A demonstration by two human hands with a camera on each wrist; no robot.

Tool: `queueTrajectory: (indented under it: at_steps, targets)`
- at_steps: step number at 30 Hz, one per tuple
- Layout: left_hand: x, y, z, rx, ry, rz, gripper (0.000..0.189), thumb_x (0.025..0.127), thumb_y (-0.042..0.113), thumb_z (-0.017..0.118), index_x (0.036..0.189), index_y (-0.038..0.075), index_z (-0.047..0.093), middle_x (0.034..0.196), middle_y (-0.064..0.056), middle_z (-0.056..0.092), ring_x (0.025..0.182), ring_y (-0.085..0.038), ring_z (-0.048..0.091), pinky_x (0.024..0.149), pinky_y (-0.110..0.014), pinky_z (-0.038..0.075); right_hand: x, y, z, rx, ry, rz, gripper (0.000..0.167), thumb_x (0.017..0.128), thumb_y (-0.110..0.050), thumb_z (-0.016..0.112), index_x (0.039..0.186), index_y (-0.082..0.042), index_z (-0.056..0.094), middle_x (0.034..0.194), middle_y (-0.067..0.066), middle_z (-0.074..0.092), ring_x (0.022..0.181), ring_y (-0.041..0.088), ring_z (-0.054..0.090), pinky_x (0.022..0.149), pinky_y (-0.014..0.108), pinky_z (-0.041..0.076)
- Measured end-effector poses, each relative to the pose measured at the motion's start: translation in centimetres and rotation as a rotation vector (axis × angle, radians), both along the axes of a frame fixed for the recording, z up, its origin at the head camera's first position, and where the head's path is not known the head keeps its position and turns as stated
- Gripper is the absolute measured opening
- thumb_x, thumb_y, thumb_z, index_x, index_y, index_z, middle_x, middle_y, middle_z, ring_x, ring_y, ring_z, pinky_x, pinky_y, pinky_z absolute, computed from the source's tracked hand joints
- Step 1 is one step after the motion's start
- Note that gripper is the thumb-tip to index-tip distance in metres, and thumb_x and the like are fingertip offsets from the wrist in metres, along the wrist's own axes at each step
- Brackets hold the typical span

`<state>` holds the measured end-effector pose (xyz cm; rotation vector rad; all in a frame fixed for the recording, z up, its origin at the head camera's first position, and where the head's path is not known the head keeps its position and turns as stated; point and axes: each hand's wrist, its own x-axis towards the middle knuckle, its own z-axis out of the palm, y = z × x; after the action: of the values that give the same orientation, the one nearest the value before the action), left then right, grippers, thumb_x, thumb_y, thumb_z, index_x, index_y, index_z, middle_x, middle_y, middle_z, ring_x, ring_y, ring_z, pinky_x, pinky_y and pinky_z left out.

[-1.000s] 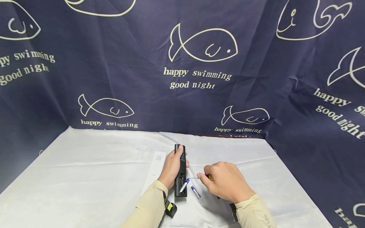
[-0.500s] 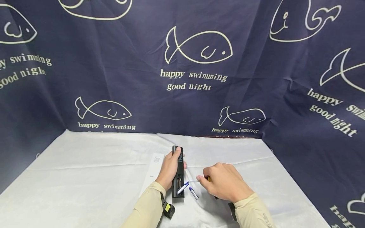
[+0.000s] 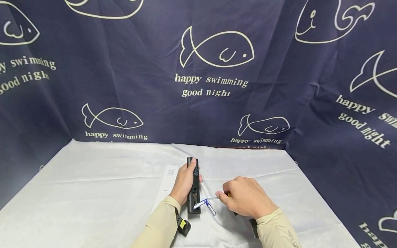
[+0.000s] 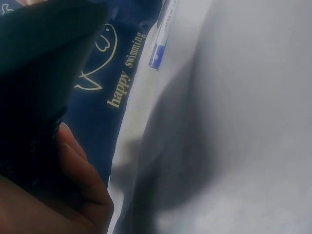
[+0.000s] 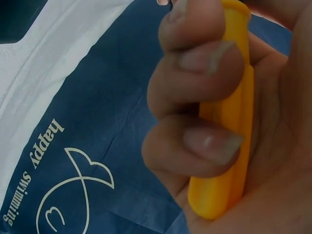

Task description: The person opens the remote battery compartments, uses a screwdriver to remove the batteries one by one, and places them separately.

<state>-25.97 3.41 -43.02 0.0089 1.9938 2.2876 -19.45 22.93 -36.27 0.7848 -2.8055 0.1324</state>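
My left hand (image 3: 183, 183) grips a black remote control (image 3: 196, 179), back side up, thumb along its far end. Its battery compartment is uncovered at the near end. One blue-and-silver battery (image 3: 199, 204) lies slantwise across that compartment, its blue end sticking out to the right. A second battery (image 3: 211, 209) lies on the white cloth just right of the remote. My right hand (image 3: 248, 197) holds a screwdriver by its yellow handle (image 5: 225, 114), fingers curled round it. The thin metal shaft (image 3: 212, 198) points left, its tip at the slanted battery's blue end.
Left of the remote lies a long white box or card (image 3: 166, 182) with a printed code, partly behind the left forearm. White cloth (image 3: 99, 193) covers the table. A dark blue curtain (image 3: 161, 86) with fish drawings stands behind and at both sides.
The battery in the remote has swung flatter, its blue end now further out over the right edge near the loose battery. The screwdriver tip has moved slightly down with it.
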Motion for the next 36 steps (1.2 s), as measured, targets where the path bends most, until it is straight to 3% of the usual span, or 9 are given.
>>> queueTrajectory:
  at_steps: [20,36]
  targets:
    - [-0.1,-0.12,0.14,-0.001,-0.002,0.005,0.058,0.105,0.053,0.042,0.115,-0.002,0.058,0.067,-0.006,0.061,0.059,-0.017,0.052,0.059,-0.03,0.044,0.01,-0.35,-0.3,0.028,-0.073,-0.014,0.041,0.09,-0.04,0.069,0.056,-0.033,0.047,0.051,-0.018,0.038,0.049,0.004,0.04,0.05,0.029,0.036]
    - [-0.15,0.0,0.11,0.023,-0.003,-0.008,0.056,0.105,0.051,0.042,0.113,-0.002,0.059,0.066,-0.005,0.061,0.058,-0.016,0.05,0.057,-0.029,0.043,0.01,-0.56,-0.52,0.028,-0.07,0.001,0.041,0.09,-0.04,0.068,0.057,-0.032,0.046,0.051,-0.016,0.037,0.049,0.004,0.04,0.05,0.029,0.035]
